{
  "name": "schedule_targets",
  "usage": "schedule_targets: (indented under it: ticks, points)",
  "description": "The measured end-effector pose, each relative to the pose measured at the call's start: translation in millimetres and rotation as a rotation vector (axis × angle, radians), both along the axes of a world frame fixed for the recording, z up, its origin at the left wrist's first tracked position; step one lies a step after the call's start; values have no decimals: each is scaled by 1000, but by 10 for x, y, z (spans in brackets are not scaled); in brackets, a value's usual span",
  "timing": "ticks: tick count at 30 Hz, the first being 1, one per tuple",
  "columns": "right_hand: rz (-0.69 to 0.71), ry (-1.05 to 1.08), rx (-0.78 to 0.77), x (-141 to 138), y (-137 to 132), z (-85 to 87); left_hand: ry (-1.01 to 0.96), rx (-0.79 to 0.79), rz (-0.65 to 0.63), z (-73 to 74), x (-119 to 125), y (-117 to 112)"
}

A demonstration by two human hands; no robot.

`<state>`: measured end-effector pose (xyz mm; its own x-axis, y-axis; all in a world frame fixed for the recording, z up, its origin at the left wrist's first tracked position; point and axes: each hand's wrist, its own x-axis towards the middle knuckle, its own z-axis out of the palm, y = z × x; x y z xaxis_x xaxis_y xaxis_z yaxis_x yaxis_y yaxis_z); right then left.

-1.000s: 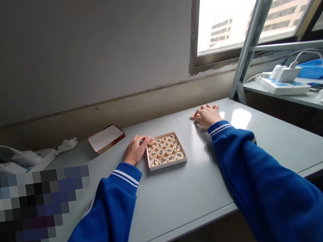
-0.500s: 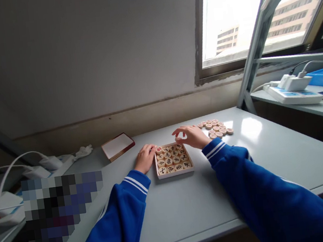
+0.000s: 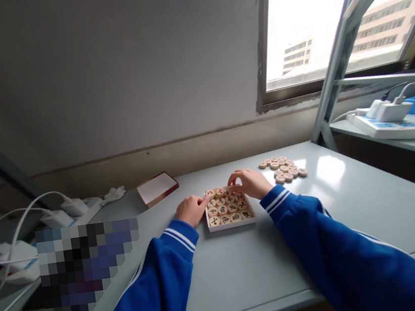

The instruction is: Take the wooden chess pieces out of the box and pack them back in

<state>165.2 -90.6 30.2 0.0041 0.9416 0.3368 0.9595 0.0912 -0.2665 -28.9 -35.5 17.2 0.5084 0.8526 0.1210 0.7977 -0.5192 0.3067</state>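
A shallow white box [image 3: 232, 225] on the desk holds rows of round wooden Chinese chess pieces [image 3: 222, 209], mostly with black characters. Along its back row are a red-marked piece at the left corner and another red-marked piece [image 3: 220, 191] beside it. My left hand [image 3: 191, 210] lies open against the box's left side, its thumb stretched over the back left corner. Over the back right part of the box, my right hand [image 3: 250, 182] has its thumb and fingers bent in a pinch at the back row. Whatever is between those fingertips is hidden.
More loose chess pieces [image 3: 283, 167] lie at the back right of the desk [image 3: 253, 272]. A box lid [image 3: 157, 188] lies by the wall. Power strips and cables [image 3: 18, 262] crowd the left side; another power strip [image 3: 387, 126] sits on the right-hand shelf.
My right hand has come down and left onto the back row. A red-marked piece now shows in that row's second spot. My left thumb has slid over the box corner.
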Motion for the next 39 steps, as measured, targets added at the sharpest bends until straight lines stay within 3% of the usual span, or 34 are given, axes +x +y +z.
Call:
schedule_targets:
  ticks: [8,24,33,39]
  points:
    - [62,-69,24,-101,0,-58,29,23,19,-10,7,4]
    - [32,-108,59,-221,3,-67,16,26,6,-7,17,5]
    - [49,-104,54,-171,18,-103,9,10,29,-1,19,-7]
    - [29,-63,45,-75,-1,-20,3,-4,24,8,14,6]
